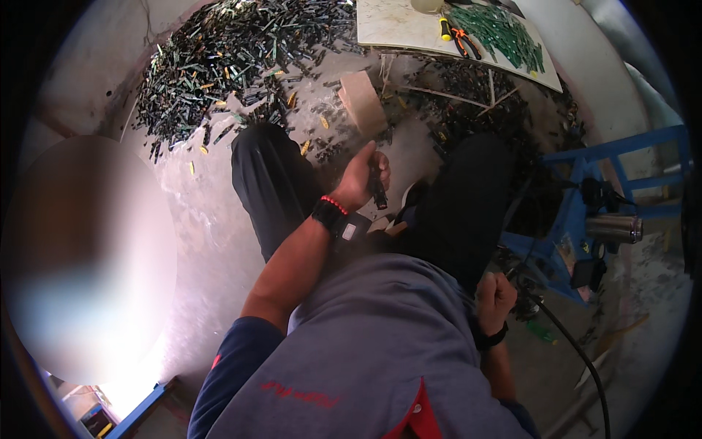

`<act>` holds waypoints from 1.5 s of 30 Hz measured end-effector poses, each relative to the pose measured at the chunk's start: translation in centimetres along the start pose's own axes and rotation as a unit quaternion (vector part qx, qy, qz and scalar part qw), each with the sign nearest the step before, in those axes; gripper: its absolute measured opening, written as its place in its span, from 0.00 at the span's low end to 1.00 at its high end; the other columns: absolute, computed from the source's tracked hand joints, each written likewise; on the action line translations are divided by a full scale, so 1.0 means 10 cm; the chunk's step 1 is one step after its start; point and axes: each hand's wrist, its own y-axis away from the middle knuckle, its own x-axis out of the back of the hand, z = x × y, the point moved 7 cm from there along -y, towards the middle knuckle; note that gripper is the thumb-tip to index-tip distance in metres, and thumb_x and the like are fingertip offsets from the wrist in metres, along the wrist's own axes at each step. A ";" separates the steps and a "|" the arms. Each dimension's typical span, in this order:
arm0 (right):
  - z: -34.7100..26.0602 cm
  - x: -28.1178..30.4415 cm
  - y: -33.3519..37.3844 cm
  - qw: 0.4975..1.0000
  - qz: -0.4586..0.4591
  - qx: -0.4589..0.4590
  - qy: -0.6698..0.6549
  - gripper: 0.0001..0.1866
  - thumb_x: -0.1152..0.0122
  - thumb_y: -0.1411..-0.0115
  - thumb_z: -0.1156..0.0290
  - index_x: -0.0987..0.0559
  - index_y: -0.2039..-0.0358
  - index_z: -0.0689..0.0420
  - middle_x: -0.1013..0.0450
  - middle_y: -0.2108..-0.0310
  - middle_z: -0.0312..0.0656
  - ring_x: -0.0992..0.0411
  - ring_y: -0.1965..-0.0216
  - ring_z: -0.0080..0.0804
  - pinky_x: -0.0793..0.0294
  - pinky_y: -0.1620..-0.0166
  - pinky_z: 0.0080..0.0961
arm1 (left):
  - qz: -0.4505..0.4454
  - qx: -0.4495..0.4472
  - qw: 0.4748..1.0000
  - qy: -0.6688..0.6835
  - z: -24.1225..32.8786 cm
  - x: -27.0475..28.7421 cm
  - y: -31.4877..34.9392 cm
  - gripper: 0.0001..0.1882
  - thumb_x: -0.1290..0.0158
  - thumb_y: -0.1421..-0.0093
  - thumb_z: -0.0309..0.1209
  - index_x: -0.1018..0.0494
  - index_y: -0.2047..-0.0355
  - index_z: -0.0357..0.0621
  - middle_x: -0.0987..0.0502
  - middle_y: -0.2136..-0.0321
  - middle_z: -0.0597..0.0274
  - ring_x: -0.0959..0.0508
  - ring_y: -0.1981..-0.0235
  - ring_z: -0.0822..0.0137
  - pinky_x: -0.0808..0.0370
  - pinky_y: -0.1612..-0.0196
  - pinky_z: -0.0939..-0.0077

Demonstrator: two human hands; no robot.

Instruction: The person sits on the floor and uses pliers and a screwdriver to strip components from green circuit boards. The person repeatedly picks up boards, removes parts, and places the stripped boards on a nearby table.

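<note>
Between my knees, my left hand (pixel 360 178) is closed around a short dark strip-like piece (pixel 379 193), whose lower end sticks out below the fingers. A red bead bracelet and a black wristband sit on that wrist. My right hand (pixel 496 298) is curled into a fist beside my right thigh, near the foot of the blue metal stand (pixel 537 252). Whatever it may hold is hidden. Beyond my left hand stands a tan block (pixel 363 104).
A large heap of dark strip pieces (pixel 212 73) spreads across the far left floor. At the far right, a pale board (pixel 398 25) carries green strips (pixel 504 40) and orange-handled pliers (pixel 464 42). A black cable (pixel 589 362) curves along the right, near a metal cylinder (pixel 614 228).
</note>
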 end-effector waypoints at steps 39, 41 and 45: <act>-0.33 -1.94 -1.49 0.884 -0.417 -0.121 -0.172 0.16 0.45 0.41 0.61 0.23 0.72 0.63 0.27 0.79 0.37 0.31 0.79 0.20 0.32 0.75 0.19 | 0.031 -0.015 0.999 -0.017 0.10 0.09 0.03 0.26 0.64 0.36 0.52 0.36 0.81 0.45 0.34 0.85 0.63 0.36 0.84 0.68 0.37 0.78 0.78; -0.15 -1.73 -1.86 0.946 -0.295 -0.085 -0.108 0.13 0.43 0.42 0.64 0.23 0.70 0.63 0.29 0.79 0.34 0.34 0.79 0.15 0.34 0.74 0.15 | 0.042 -0.013 0.999 0.016 0.08 0.08 0.01 0.27 0.65 0.36 0.52 0.37 0.82 0.44 0.36 0.85 0.63 0.39 0.85 0.67 0.40 0.79 0.77; -0.17 -1.05 -2.84 0.997 0.062 0.025 -0.043 0.11 0.40 0.49 0.64 0.23 0.69 0.58 0.25 0.75 0.45 0.26 0.73 0.38 0.28 0.67 0.29 | 0.071 -0.015 0.996 -0.048 0.11 0.10 0.02 0.27 0.66 0.36 0.52 0.38 0.82 0.44 0.37 0.86 0.62 0.40 0.86 0.67 0.42 0.80 0.76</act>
